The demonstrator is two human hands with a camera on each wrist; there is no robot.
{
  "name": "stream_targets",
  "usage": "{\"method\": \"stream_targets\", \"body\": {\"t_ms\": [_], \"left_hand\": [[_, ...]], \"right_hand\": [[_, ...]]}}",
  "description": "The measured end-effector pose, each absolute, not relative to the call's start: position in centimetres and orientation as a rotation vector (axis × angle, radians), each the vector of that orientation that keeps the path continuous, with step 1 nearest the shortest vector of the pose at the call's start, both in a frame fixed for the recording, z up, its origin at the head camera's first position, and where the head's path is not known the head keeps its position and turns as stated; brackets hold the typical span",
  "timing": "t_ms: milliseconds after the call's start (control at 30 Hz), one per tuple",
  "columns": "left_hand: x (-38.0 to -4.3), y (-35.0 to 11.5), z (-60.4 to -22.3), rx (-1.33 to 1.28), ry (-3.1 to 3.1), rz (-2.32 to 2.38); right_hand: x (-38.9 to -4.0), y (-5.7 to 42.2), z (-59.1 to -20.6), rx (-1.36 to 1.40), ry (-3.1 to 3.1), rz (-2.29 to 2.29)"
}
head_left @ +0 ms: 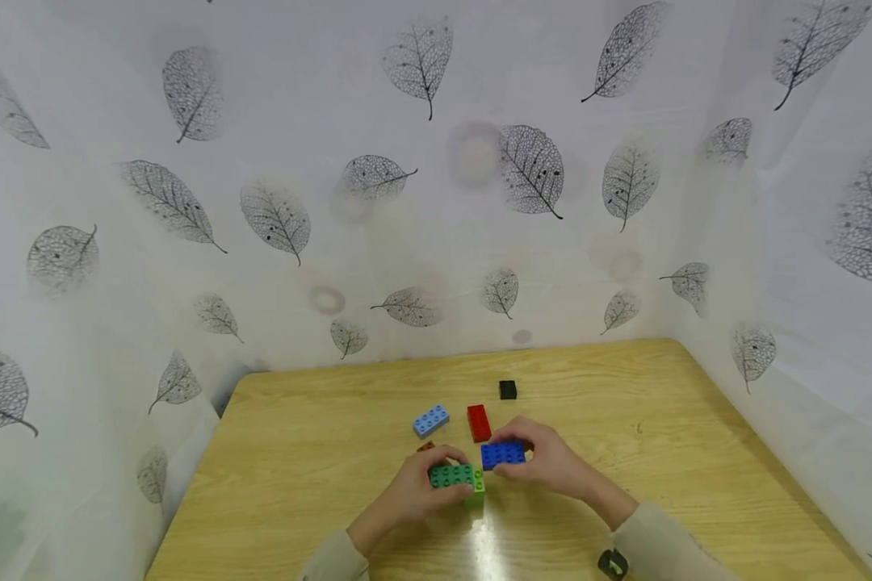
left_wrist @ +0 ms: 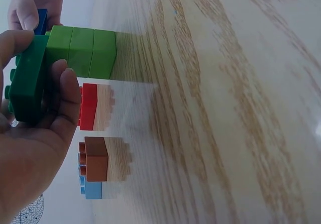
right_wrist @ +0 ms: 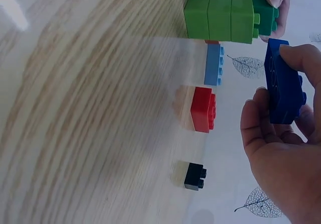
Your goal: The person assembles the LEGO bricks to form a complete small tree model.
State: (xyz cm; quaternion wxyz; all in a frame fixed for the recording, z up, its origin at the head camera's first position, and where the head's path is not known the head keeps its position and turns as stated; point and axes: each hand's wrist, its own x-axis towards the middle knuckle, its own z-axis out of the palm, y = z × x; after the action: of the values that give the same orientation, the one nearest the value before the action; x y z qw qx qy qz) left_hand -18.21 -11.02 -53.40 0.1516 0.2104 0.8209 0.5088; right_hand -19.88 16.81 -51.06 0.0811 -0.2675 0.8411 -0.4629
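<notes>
My left hand [head_left: 414,486] grips a dark green building brick [head_left: 450,476] between thumb and fingers. One end of that brick sits at the top of a stack of lime green bricks [left_wrist: 80,52], which stands on the table. In my right hand [head_left: 548,461] is a dark blue brick [head_left: 504,456], pinched by its long sides, studs up. The right wrist view shows the hollow underside of this blue brick [right_wrist: 281,83], held off the table beside the top of the lime stack, at the side away from the green brick.
Behind the hands lie a red brick [head_left: 479,423], a light blue brick [head_left: 431,421] and a small black brick [head_left: 507,390]. A brown brick [left_wrist: 96,158] stands near the left hand, partly hidden in the head view. Leaf-patterned curtain [head_left: 421,242] encloses the wooden table [head_left: 298,452].
</notes>
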Motion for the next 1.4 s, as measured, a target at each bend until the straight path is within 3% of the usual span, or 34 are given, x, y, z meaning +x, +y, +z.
{"method": "stream_targets", "body": {"t_ms": [1400], "left_hand": [[-18.4,-11.0,-53.5,0.616,2.344,1.472]], "right_hand": [[-19.0,15.2,-52.1,-0.872,2.441,-1.311]]}}
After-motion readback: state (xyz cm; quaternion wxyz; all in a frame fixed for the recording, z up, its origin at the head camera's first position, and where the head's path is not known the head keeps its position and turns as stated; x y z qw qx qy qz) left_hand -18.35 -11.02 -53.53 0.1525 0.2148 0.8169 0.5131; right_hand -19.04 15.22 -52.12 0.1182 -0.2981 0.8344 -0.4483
